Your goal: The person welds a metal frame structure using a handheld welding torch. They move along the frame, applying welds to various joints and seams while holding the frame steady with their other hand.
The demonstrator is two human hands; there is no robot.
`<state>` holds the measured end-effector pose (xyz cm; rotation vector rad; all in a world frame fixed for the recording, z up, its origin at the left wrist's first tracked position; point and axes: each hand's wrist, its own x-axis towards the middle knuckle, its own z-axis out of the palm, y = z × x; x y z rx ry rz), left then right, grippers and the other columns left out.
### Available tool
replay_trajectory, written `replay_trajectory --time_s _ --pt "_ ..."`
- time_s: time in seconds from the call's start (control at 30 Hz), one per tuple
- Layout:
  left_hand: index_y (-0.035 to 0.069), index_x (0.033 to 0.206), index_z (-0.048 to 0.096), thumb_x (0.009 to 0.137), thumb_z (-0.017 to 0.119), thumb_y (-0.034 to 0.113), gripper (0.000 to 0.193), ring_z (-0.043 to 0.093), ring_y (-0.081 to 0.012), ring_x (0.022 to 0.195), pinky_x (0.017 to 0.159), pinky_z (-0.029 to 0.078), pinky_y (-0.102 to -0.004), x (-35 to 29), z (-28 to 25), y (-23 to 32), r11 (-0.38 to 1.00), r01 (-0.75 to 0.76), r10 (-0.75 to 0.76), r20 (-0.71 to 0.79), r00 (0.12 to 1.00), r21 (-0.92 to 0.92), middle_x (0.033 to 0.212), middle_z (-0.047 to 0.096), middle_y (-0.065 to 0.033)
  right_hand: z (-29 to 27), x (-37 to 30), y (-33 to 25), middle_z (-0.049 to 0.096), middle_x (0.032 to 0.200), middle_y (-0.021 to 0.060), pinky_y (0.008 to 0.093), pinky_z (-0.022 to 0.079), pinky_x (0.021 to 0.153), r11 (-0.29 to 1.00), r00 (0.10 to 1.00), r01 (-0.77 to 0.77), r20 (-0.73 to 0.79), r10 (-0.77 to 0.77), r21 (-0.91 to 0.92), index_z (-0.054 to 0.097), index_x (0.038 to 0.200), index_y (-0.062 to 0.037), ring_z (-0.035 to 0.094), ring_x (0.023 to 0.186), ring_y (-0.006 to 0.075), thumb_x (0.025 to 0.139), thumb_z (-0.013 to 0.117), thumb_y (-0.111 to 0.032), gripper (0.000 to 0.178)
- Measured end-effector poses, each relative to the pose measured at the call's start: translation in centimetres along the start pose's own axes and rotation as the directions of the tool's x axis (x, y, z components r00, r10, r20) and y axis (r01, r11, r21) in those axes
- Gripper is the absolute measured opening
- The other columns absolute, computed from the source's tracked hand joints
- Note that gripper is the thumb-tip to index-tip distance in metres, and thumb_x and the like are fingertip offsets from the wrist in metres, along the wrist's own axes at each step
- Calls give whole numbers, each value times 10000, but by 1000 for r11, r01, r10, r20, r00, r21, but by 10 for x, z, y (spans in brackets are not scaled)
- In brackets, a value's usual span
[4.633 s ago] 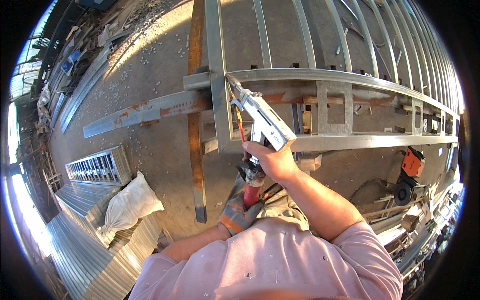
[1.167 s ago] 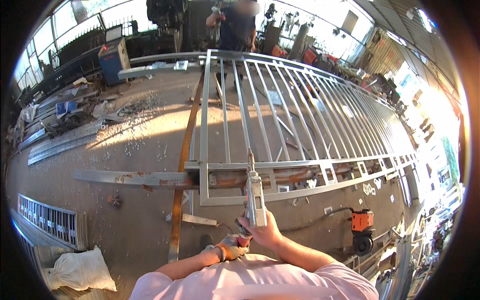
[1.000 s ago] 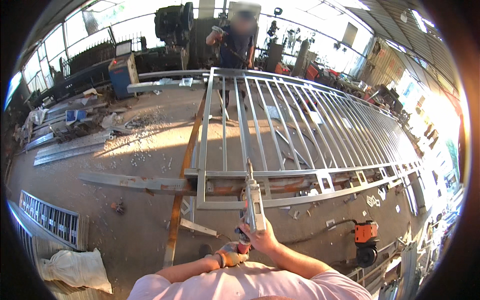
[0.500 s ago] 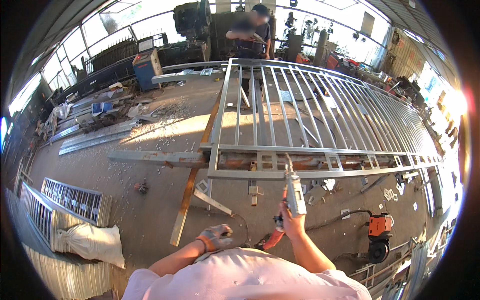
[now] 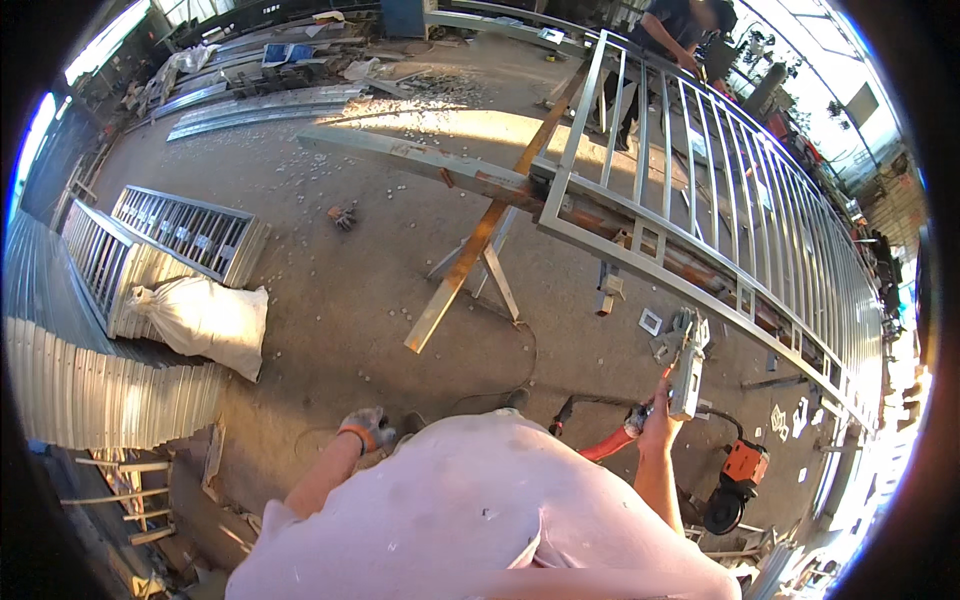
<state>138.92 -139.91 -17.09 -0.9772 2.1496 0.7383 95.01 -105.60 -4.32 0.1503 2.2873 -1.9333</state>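
My right hand is closed around the grip of a welding gun, a grey boxy tool with a red sleeve running back from it. The gun points up and away, on the near side of a large silver metal railing frame, apart from it as far as I can tell. My left hand, in a grey glove with an orange cuff, hangs low on the left with loosely bent fingers. Nothing shows in it, though its fingers are small and partly hidden. The frame rests on a long metal beam.
A person stands at the frame's far side. An orange wire feeder sits on the floor at right, joined to a dark cable. A rusty bar juts toward me. At left lie a white sack and railing panels.
My view has turned left and down, so the frame appears farther right and tilted. The welding gun has moved away from the frame's near rail. My left hand has dropped lower.
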Motion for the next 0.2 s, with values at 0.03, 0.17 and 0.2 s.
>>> replay_trajectory --time_s 0.03,0.17,0.2 --pt "111 1240 665 862 672 519 556 654 -366 1196 1005 523 -444 0 11 -14 1000 11 -13 64 998 27 1276 691 -191 10 -7 6 581 744 -14 275 464 533 1000 999 18 32 -18 -8 656 1077 -64 543 599 89 994 711 -211 178" --pt "118 1262 679 850 656 521 577 659 -364 1194 1033 513 -442 -20 53 -78 995 -4 1 -33 999 -97 1254 689 -226 41 -41 12 564 672 -20 275 426 480 984 991 100 103 -85 -148 638 891 -121 532 542 82 989 727 -306 228" --pt "107 1201 729 826 652 514 559 682 -366 1149 1013 520 -447 -28 62 -94 987 -29 11 -113 994 -161 1175 713 -252 52 -49 13 581 669 -11 291 468 429 956 966 238 139 -216 -171 650 903 -113 535 508 99 991 719 -312 228"
